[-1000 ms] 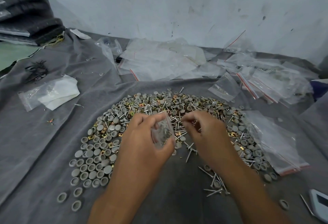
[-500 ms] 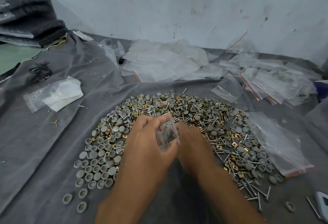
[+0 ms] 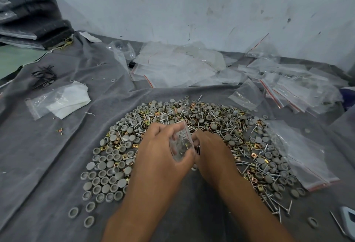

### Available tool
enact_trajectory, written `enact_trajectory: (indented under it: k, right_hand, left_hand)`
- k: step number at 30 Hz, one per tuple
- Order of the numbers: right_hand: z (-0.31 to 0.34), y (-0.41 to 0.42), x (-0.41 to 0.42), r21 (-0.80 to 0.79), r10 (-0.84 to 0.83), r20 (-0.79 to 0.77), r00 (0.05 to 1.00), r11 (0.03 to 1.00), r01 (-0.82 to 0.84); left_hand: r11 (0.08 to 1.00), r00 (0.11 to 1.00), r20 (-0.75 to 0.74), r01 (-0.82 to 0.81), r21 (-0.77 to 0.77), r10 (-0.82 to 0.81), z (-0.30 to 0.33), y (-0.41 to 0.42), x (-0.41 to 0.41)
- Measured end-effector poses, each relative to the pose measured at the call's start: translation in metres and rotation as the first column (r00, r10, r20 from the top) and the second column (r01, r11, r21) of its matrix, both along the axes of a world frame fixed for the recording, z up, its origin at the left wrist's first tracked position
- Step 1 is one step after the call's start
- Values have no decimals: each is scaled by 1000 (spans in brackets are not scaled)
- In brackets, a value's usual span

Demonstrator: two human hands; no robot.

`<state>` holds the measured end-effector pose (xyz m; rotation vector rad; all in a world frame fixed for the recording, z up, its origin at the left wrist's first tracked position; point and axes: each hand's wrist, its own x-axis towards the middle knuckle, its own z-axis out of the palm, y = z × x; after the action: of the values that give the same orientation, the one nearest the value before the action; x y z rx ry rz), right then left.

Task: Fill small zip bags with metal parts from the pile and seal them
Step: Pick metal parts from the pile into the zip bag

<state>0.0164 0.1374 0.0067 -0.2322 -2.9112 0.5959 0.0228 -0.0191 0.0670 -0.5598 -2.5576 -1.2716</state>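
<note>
Ideally, the left hand [image 3: 163, 151] pinches the small zip bag [image 3: 181, 142] mouth-up and open beside the right hand [image 3: 211, 149], whose curled fingers feed parts in; their grasp is hidden.

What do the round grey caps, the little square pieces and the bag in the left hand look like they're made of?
Grey caps: matte and dull, likely plastic, possibly coated metal. Square pieces: shiny gold-coloured, apparently plated metal. Bag: thin clear glossy plastic film; the parts show through it.
</note>
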Motion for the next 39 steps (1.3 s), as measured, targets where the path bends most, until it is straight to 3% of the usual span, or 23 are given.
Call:
enact_trajectory:
  k: [12, 23, 28, 32, 39]
  right_hand:
    - [-1, -3, -1, 90, 42, 92, 995, 995, -50]
    - [14, 22, 8, 137, -91, 133, 987, 988, 73]
    - [17, 30, 8, -70, -134, 184, 974, 986, 149]
    - [20, 39, 10, -206, -56, 174, 983, 974, 92]
    - [15, 40, 15, -117, 68, 239, 969, 992, -40]
  left_hand:
    - [1000, 1000, -1, 2, 5, -2, 0, 0, 1]
    - [1000, 1000, 23, 3, -2, -3, 1, 1, 2]
    - [1000, 1000, 30, 7, -9, -7, 0, 4, 3]
    - [1000, 999, 31, 25, -1, -25, -1, 4, 4]
    - [1000, 999, 29, 18, -11, -17, -1, 4, 3]
